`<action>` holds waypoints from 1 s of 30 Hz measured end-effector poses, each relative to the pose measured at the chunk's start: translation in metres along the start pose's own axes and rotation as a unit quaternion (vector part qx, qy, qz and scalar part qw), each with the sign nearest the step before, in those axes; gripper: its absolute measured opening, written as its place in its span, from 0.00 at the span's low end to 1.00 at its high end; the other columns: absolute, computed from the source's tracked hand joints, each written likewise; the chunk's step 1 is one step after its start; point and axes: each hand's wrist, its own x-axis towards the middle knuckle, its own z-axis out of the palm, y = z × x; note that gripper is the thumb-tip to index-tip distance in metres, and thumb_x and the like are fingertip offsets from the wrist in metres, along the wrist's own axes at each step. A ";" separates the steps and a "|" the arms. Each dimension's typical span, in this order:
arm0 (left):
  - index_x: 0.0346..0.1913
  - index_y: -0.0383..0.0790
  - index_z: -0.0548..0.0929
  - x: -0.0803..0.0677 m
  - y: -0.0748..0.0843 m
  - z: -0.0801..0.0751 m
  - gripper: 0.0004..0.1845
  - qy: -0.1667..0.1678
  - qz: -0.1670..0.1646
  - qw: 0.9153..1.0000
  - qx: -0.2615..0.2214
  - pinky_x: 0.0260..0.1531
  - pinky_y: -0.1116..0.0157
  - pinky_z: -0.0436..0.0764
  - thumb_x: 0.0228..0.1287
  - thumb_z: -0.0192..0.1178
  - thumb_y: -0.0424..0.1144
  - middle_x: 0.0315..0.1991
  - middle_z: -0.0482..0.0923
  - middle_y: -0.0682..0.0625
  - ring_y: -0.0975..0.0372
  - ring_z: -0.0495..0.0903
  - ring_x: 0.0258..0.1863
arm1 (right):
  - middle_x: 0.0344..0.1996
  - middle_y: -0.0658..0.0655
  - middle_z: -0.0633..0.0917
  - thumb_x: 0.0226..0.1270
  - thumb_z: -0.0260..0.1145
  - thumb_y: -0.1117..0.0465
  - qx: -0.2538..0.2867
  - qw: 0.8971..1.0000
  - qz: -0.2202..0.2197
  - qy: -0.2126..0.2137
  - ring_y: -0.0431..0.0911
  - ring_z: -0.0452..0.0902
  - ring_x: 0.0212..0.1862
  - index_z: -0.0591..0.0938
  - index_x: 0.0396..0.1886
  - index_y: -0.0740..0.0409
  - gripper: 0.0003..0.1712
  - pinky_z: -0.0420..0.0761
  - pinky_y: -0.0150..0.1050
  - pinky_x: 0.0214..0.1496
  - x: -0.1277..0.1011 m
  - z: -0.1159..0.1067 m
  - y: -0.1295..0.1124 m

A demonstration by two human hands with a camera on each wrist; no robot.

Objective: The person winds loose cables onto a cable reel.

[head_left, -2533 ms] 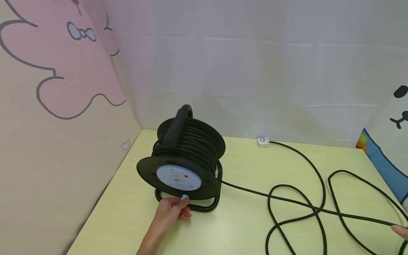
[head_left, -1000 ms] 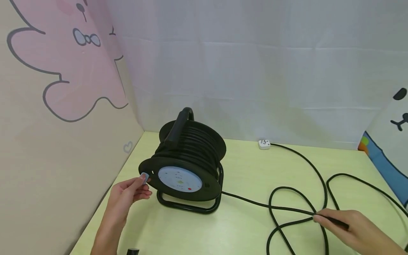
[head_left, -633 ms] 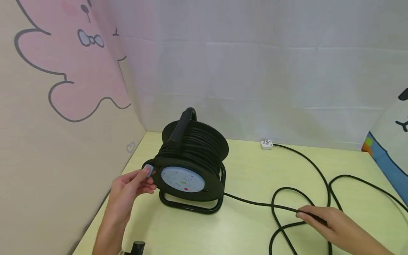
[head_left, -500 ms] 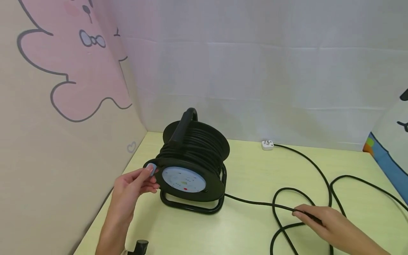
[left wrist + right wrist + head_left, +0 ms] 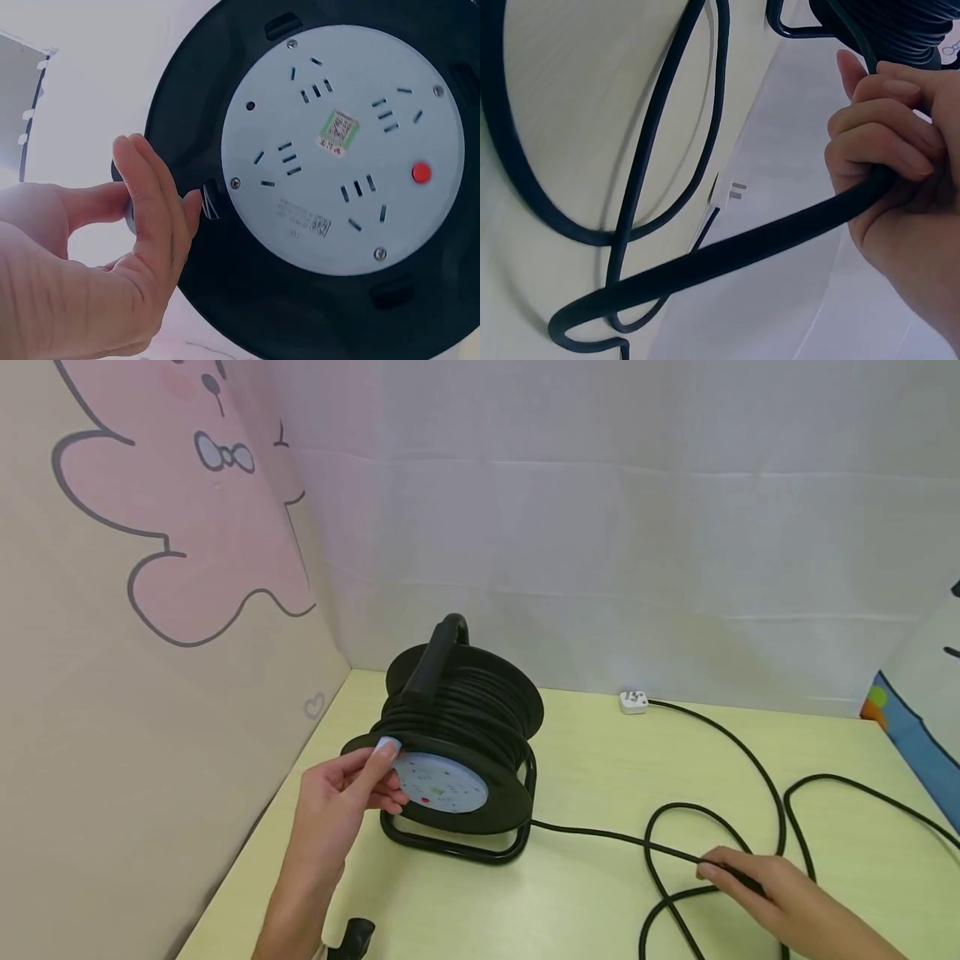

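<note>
A black cable reel (image 5: 468, 710) stands on its tube frame at the left of the table, in the head view. With thumb and fingers my left hand (image 5: 341, 806) pinches the small light-blue winding knob (image 5: 387, 745) at the upper left of the reel's front flange. The left wrist view shows the pale round socket plate (image 5: 330, 210) with its red button (image 5: 421, 172) close beside that hand. Farther right, my right hand (image 5: 772, 893) grips the black cable (image 5: 600, 835) that runs from the reel, fingers curled round it in the right wrist view.
Loose cable loops (image 5: 686, 806) lie on the pale yellow table (image 5: 585, 910) at the right. A white plug (image 5: 633, 702) rests near the back edge. A fabric wall (image 5: 600, 543) closes off the back, and a dark stub (image 5: 358, 935) shows by my left wrist.
My left hand has carried the knob clockwise, from the reel's bottom round the left to upper left, turning the plate. My right hand, gripping the cable, has come inward from the right edge.
</note>
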 end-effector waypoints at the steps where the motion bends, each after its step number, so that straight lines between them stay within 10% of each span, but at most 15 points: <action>1: 0.42 0.21 0.83 -0.001 0.001 0.002 0.16 -0.001 0.002 1.000 0.000 0.27 0.63 0.88 0.73 0.65 0.37 0.24 0.81 0.45 0.55 0.85 0.21 | 0.39 0.41 0.86 0.83 0.56 0.60 0.005 1.000 -0.003 -0.003 0.31 0.78 0.36 0.84 0.50 0.54 0.11 0.80 0.34 0.31 0.002 0.001 -0.001; 18: 0.33 0.21 0.81 -0.015 -0.003 0.042 0.16 -0.075 0.049 0.996 -0.005 0.26 0.63 0.88 0.74 0.63 0.35 0.22 0.80 0.41 0.55 0.84 0.19 | 0.38 0.40 0.85 0.83 0.55 0.63 0.049 0.995 -0.092 0.008 0.35 0.79 0.35 0.83 0.48 0.52 0.10 0.78 0.32 0.31 0.032 0.018 -0.017; 30: 0.39 0.18 0.81 -0.022 -0.023 0.067 0.18 -0.153 -0.002 0.987 -0.052 0.29 0.56 0.90 0.74 0.63 0.37 0.23 0.80 0.43 0.59 0.84 0.20 | 0.24 0.36 0.74 0.82 0.57 0.64 0.032 0.994 -0.098 0.034 0.28 0.66 0.25 0.78 0.38 0.49 0.09 0.69 0.28 0.25 0.044 0.027 -0.025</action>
